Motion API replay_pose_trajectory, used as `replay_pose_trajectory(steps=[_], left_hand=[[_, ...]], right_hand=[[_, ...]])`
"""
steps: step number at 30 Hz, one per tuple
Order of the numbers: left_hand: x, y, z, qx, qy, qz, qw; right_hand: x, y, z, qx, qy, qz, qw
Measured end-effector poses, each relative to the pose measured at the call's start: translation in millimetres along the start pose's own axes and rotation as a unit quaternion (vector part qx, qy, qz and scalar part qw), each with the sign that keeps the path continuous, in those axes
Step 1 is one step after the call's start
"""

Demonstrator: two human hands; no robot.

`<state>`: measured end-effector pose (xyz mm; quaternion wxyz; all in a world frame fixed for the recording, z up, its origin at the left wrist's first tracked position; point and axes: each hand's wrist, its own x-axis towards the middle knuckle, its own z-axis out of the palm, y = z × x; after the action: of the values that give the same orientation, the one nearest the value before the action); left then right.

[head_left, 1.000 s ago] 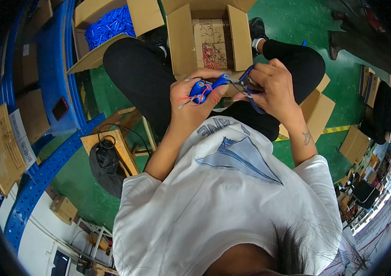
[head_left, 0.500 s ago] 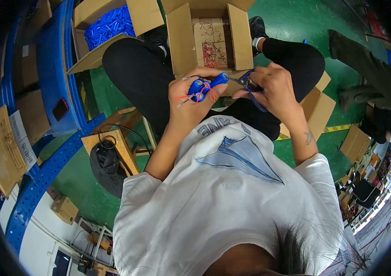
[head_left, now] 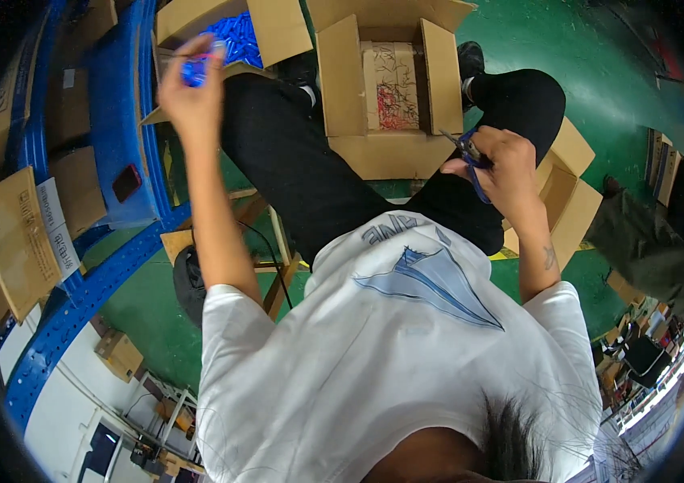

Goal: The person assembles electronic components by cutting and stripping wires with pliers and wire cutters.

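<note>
My left hand (head_left: 191, 92) is stretched out to the left, closed on a small blue part (head_left: 195, 71), just in front of an open cardboard box (head_left: 282, 28) that holds several blue parts (head_left: 237, 40). My right hand (head_left: 499, 165) rests over my right knee and grips a small blue-handled cutter (head_left: 469, 153), its tip pointing toward the middle box. That open cardboard box (head_left: 386, 149) stands between my legs and holds a tangle of red and dark bits on its bottom.
A blue metal rack (head_left: 121, 137) with flat cardboard pieces runs along the left; a red phone (head_left: 126, 183) lies on it. Another open box (head_left: 571, 201) sits to my right. A wooden stool (head_left: 257, 233) is under me on the green floor.
The hands were together in front of my chest with the blue part and cutter. Now my left hand has swung out left to the box of blue parts; my right hand dropped to my knee.
</note>
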<state>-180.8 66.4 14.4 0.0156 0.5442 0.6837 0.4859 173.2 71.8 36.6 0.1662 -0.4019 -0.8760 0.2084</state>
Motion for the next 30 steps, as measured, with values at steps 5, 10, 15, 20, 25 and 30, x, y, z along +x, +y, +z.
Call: replay_pose_trajectory(steps=[5, 10, 15, 20, 25, 30], left_hand=[[17, 12, -8, -0.279, 0.01, -0.186, 0.942], [-48, 80, 32, -0.502, -0.159, -0.314, 0.79], [-90, 127, 50, -0.363, -0.224, -0.229, 0.875], [-106, 124, 57, -0.302, -0.196, -0.115, 0.926], [-107, 124, 43, -0.446, -0.277, -0.304, 0.795], [-112, 122, 37, -0.567, -0.268, -0.427, 0.651]], right_hand=[[6, -7, -3, 0.062, -0.002, 0.031, 0.998], [23, -18, 7, 0.245, 0.025, 0.047, 0.968], [41, -28, 19, 0.299, 0.087, 0.036, 0.95], [41, -36, 22, 0.207, 0.057, -0.059, 0.975], [38, -31, 18, 0.321, 0.025, 0.006, 0.947], [32, -25, 15, 0.339, 0.041, 0.045, 0.939]])
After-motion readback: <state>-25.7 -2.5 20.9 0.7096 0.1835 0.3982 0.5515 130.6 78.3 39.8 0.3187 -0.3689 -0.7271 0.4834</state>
